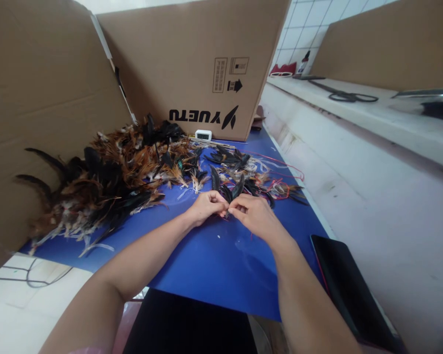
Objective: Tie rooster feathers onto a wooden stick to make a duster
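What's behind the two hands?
Dark feathers stick up just behind the left hand and right hand; farther back, a feather heap and a small white display. Whatever sits directly behind the fingers and palms is covered.

Feather pile (133,169) leftward, free near-side tabletop (214,265)

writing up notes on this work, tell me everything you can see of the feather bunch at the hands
The feather bunch is small, with a few dark, slightly glossy, curved feathers fanning away from the person over the blue tabletop. The fingertips of the left hand and right hand meet at its near end, largely hiding the base. How it is joined, and whether it touches the tabletop, cannot be told.
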A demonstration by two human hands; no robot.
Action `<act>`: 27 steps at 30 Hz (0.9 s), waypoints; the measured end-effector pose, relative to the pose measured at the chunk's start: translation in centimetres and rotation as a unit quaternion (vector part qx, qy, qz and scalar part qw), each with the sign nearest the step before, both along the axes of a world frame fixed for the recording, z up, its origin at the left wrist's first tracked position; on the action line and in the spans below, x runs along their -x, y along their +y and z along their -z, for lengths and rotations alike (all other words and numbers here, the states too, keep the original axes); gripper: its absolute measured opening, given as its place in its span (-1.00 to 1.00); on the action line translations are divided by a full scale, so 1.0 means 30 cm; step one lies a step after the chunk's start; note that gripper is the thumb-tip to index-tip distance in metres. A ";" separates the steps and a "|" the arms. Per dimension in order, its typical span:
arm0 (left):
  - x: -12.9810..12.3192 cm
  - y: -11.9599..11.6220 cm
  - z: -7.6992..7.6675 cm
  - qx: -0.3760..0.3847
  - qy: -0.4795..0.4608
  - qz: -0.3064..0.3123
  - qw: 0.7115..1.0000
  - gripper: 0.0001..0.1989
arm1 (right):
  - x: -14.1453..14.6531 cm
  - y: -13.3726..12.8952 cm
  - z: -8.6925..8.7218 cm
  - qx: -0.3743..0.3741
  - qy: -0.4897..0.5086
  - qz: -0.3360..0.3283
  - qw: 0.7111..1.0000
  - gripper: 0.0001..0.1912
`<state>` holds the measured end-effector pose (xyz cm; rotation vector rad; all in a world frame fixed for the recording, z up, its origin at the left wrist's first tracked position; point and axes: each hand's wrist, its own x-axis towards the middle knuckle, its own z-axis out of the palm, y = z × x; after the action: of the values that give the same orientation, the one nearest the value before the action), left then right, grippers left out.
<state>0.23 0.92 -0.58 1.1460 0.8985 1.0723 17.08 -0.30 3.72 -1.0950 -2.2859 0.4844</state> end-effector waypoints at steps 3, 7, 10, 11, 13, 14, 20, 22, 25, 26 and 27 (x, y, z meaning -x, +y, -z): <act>-0.002 -0.002 0.000 -0.007 0.003 -0.007 1.000 -0.82 | -0.005 0.008 0.013 0.036 0.026 -0.011 0.999 -0.90; -0.002 -0.004 -0.001 -0.019 -0.009 -0.006 1.000 -0.81 | -0.010 0.017 0.025 0.077 0.048 -0.012 0.996 -0.90; 0.001 -0.006 -0.006 -0.028 -0.008 -0.005 1.000 -0.78 | -0.014 0.026 0.032 0.100 0.071 0.009 0.992 -0.88; 0.003 -0.007 -0.008 -0.033 -0.005 -0.005 0.999 -0.77 | -0.015 0.030 0.036 0.103 0.083 0.018 0.991 -0.87; 0.007 -0.009 -0.011 -0.045 0.003 -0.002 0.999 -0.75 | -0.015 0.039 0.045 0.107 0.106 0.030 0.988 -0.85; 0.010 -0.009 -0.012 -0.051 0.008 0.001 0.999 -0.75 | -0.014 0.044 0.050 0.109 0.114 0.032 0.987 -0.85; 0.015 -0.005 -0.004 -0.116 0.059 0.000 0.991 -0.78 | -0.006 0.061 0.085 0.113 0.112 0.034 0.987 -0.85; 0.014 -0.003 0.000 -0.144 0.080 -0.008 0.986 -0.81 | -0.005 0.064 0.092 0.112 0.108 0.036 0.987 -0.85; 0.013 -0.001 0.007 -0.173 0.108 -0.022 0.979 -0.86 | -0.003 0.064 0.095 0.119 0.102 0.038 0.987 -0.84; 0.013 -0.001 0.009 -0.181 0.118 -0.029 0.976 -0.87 | -0.001 0.063 0.095 0.121 0.101 0.040 0.987 -0.84; 0.013 -0.002 0.011 -0.189 0.130 -0.038 0.973 -0.88 | 0.001 0.061 0.094 0.124 0.099 0.042 0.986 -0.84</act>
<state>-0.14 0.86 -0.91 1.6072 0.9718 1.2068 17.06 1.53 0.91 -1.1961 -2.0364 0.8224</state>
